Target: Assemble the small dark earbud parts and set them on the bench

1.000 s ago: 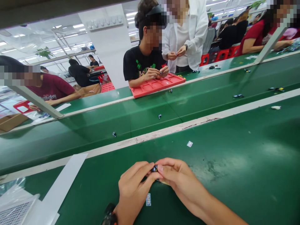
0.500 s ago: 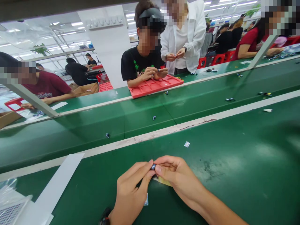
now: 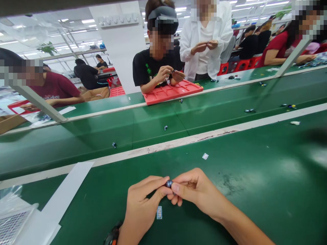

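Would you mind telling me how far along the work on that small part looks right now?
Done: several small finished-looking parts lie on the green belt beyond.
In hand: the left hand and right hand pinch one small dark part between fingertips, above the bench.
Left: a small blue label lies unused on the green bench under the hands; another white slip lies farther off.

A factory assembly hall: long green benches flank a conveyor belt, workers sit in rows, red trays hold parts.
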The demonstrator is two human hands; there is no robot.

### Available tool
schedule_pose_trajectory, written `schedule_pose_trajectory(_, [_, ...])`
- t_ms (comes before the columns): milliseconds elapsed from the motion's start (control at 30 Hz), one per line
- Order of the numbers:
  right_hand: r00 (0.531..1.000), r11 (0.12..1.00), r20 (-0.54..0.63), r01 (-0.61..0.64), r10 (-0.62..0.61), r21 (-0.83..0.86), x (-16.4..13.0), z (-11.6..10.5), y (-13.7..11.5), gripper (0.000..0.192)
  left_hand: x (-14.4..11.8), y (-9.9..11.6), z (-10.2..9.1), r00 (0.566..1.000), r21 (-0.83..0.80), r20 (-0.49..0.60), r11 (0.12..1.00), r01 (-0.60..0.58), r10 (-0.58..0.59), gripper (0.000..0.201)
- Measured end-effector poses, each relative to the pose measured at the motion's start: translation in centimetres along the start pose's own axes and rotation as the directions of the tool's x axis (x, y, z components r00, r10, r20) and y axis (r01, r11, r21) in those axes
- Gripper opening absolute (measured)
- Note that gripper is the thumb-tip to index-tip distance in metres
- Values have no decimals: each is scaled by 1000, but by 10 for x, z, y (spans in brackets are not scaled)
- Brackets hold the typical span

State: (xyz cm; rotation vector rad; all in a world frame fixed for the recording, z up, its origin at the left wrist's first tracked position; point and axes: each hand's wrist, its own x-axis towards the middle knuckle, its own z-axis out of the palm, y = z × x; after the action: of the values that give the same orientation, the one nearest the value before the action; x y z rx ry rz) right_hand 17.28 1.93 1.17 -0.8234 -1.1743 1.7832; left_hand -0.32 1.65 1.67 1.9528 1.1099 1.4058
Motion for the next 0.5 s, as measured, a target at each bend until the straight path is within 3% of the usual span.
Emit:
schedule_pose_trajectory(167, [1000,998,-14,6,-6,65,0,6,1,35,-1,2,1,998,-37,-56,999,16,-18,25])
schedule_pose_trajectory(500, [982,989,-123,143,-145,-20,0,13,10,31,-3,1,3,997,-68,-77,997,-33,28,29])
